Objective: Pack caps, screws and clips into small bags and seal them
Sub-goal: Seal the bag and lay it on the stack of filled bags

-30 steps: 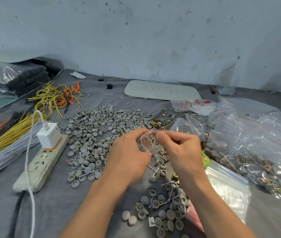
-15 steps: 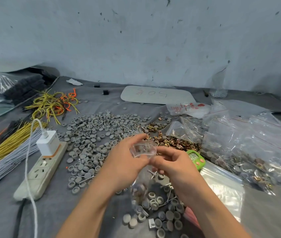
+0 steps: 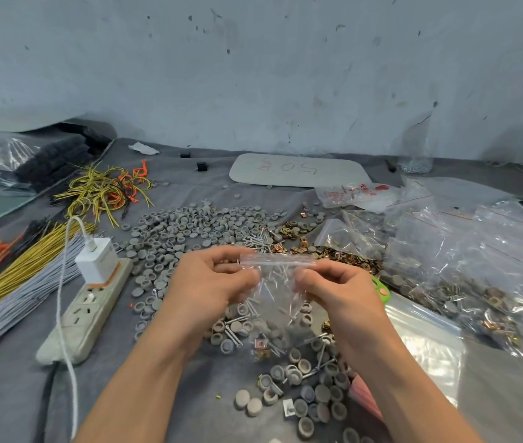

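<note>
Your left hand (image 3: 218, 282) and right hand (image 3: 340, 292) each pinch an upper corner of the small bag (image 3: 277, 302), fingers curled, so it hangs upright just above the counter (image 3: 509, 404), contents settled low and zip strip (image 3: 277, 259) stretched flat, apparently for sealing

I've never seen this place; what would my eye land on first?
Most likely the two hands in the middle: the left hand and right hand pinch a small clear bag, partly filled, near its top edge. Behind them spreads a big heap of grey caps, and at the back left lies a bright tangle of yellow and orange wires.
</note>
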### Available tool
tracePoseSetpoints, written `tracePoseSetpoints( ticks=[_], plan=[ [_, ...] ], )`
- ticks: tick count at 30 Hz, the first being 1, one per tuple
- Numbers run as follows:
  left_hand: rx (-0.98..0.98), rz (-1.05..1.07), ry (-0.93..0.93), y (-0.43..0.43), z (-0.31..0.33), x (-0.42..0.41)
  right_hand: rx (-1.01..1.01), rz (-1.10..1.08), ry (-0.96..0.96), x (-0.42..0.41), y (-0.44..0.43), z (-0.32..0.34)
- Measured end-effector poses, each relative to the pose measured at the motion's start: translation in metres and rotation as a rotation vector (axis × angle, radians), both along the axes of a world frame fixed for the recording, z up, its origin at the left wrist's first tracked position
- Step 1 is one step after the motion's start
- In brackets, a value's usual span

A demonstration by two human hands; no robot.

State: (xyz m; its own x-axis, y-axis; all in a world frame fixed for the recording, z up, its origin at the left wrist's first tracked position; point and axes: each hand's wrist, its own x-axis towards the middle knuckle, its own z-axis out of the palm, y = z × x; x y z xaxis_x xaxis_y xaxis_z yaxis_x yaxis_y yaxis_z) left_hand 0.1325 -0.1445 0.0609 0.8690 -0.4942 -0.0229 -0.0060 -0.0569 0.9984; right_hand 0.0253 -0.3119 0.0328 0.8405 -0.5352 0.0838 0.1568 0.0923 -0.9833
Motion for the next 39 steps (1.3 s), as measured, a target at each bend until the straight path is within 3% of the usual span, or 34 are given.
tracePoseSetpoints(
  ticks=[12, 28, 39],
  plan=[
    [0.041, 0.0, 0.016, 0.008, 0.007, -0.003, 0.082, 0.087, 0.025, -0.013, -0.007, 0.012],
    [0.029, 0.136, -0.029, 0.0, 0.008, -0.008, 0.211, -0.097, -0.024, -0.007, -0.001, 0.015],
    [-0.015, 0.073, -0.045, -0.01, 0.006, -0.014, 0.137, -0.002, -0.052, -0.003, 0.002, 0.01]
  ],
)
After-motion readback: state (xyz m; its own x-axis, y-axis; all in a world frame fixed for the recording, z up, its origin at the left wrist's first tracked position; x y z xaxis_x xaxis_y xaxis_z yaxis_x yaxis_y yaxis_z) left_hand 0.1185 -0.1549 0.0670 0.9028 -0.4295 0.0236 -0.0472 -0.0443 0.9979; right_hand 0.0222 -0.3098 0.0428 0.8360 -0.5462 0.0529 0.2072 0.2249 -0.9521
